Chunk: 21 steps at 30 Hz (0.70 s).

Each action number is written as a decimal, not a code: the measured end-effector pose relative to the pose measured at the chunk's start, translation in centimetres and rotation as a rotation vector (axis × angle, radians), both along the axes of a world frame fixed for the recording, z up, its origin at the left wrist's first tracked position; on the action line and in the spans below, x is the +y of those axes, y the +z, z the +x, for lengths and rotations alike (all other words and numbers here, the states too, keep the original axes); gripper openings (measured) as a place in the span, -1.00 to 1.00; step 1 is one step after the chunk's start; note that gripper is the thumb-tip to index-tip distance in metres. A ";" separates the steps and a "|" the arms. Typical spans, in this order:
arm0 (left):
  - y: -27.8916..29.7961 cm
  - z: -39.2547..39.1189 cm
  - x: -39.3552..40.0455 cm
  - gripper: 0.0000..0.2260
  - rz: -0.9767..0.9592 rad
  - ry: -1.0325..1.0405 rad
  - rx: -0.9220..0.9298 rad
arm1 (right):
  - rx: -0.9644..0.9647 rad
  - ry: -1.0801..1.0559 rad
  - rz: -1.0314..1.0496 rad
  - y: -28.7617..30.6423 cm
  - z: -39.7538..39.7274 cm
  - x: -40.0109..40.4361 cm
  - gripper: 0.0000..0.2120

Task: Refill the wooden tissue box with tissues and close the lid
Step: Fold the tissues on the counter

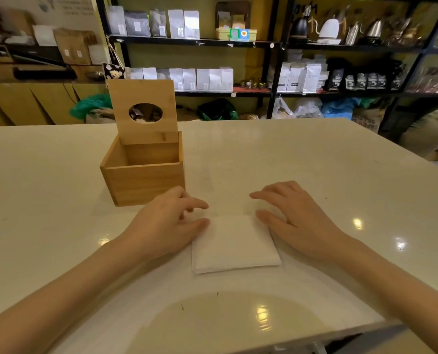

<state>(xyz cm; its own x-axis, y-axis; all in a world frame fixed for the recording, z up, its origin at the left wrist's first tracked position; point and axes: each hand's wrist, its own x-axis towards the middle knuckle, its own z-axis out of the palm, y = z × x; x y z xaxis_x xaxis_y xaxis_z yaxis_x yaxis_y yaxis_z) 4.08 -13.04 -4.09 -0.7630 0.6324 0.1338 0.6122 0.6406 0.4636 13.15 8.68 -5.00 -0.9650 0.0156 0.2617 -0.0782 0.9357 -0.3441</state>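
Observation:
A wooden tissue box (143,182) stands on the white table (315,175), left of centre, with nothing visible inside. Its lid (142,98), with an oval hole, stands upright at the box's back edge. A flat stack of white tissues (234,244) lies on the table in front of me, to the right of the box. My left hand (169,223) rests at the stack's left edge, fingers spread, thumb touching the tissues. My right hand (289,215) rests at the stack's right edge, fingers apart, thumb against the tissues. Neither hand has lifted anything.
Black shelves (271,44) behind the table hold white and dark bags, kettles and jars. Green and blue plastic bags lie on the floor below them. A wooden counter (34,103) stands at the far left. The table's near edge runs at the bottom right.

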 end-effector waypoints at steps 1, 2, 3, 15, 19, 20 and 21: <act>-0.1 0.0 0.1 -0.66 -0.023 -0.038 0.030 | -0.037 0.054 0.057 -0.1 0.0 0.1 -0.47; -0.4 0.0 0.1 -0.64 -0.050 -0.073 0.060 | -0.085 0.093 0.112 -0.3 0.0 0.2 -0.41; -0.6 -0.1 0.2 -0.63 -0.081 -0.100 0.083 | -0.129 0.118 0.157 -0.5 0.0 0.3 -0.37; -1.0 0.6 0.3 -0.78 -0.038 -0.159 0.115 | -0.058 0.155 0.096 -0.7 0.2 -0.5 -0.67; -0.7 0.8 0.1 -0.86 -0.004 -0.129 -0.010 | -0.068 0.131 -0.004 0.0 0.3 -1.3 -0.84; -0.6 0.8 0.0 -0.88 0.014 -0.110 -0.035 | -0.062 0.124 -0.008 0.2 0.3 -1.5 -0.88; -0.4 0.9 -0.1 -0.90 0.034 -0.090 -0.053 | -0.057 0.116 -0.013 0.4 0.2 -1.7 -0.89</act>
